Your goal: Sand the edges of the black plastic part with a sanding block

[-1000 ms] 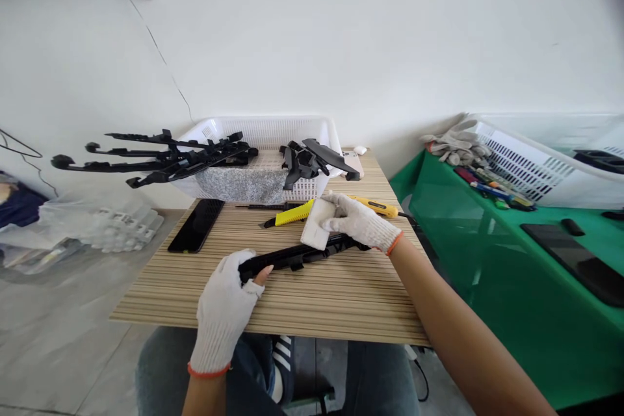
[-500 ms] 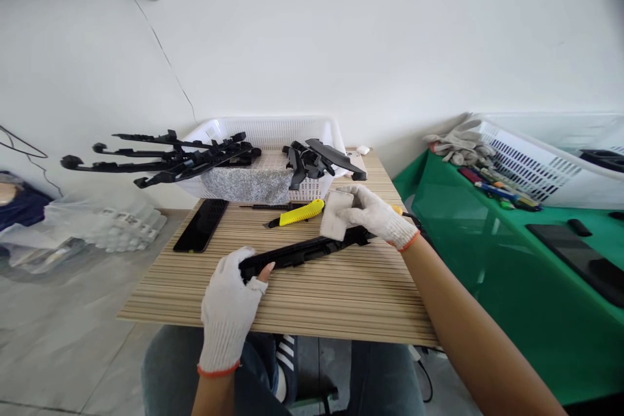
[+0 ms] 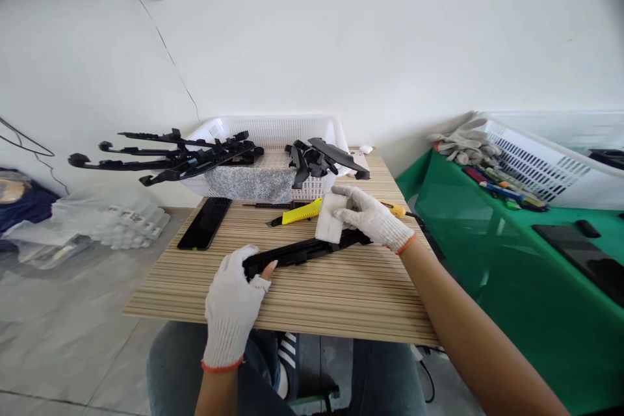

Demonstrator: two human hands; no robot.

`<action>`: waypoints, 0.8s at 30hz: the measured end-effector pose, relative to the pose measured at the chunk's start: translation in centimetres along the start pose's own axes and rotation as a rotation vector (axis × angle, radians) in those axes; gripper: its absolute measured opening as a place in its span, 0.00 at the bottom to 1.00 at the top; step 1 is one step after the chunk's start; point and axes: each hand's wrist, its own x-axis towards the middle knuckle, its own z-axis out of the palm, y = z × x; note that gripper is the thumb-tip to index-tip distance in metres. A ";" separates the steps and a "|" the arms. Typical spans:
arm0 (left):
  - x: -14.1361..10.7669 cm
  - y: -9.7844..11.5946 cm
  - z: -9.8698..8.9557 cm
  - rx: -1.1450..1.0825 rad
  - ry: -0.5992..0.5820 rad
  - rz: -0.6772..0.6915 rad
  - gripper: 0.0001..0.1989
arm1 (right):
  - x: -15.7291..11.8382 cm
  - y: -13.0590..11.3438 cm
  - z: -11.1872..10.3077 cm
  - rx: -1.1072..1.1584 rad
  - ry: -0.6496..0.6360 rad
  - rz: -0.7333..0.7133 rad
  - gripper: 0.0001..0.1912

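1 block (image 3: 327, 226) over 1 strip (image 3: 297, 252)

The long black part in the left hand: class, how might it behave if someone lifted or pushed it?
The long black part is probably stiff, as it runs straight from the left hand to beyond the white block. Its uneven, angular outline should discourage rolling. Its smooth-looking surface might feel slightly slippery.

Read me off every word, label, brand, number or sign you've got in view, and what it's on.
None can be read.
White block and black strip: no lettering visible.
Yellow cutter and yellow-handled tool: any markings too small to read.
Coloured pens: any print too small and blurred.
Shoe: white stripes, no readable letters.
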 end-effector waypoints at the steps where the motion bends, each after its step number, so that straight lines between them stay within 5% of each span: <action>1: 0.0 0.0 0.0 0.004 0.004 0.000 0.20 | 0.1 0.2 -0.2 -0.005 0.011 -0.001 0.31; 6: 0.0 -0.3 0.2 0.015 0.006 -0.009 0.22 | 0.4 0.8 -0.7 -0.092 0.022 0.010 0.28; 15: 0.1 -0.4 0.4 0.004 0.021 0.006 0.21 | -0.2 -0.2 0.7 -0.262 -0.180 -0.093 0.25; 22: 0.1 -0.3 0.3 -0.009 0.009 -0.029 0.21 | 0.3 0.5 0.2 -0.190 0.012 -0.071 0.28; 24: 0.1 -0.4 0.3 -0.019 0.001 -0.034 0.22 | 0.3 0.7 0.1 -0.182 -0.043 -0.094 0.25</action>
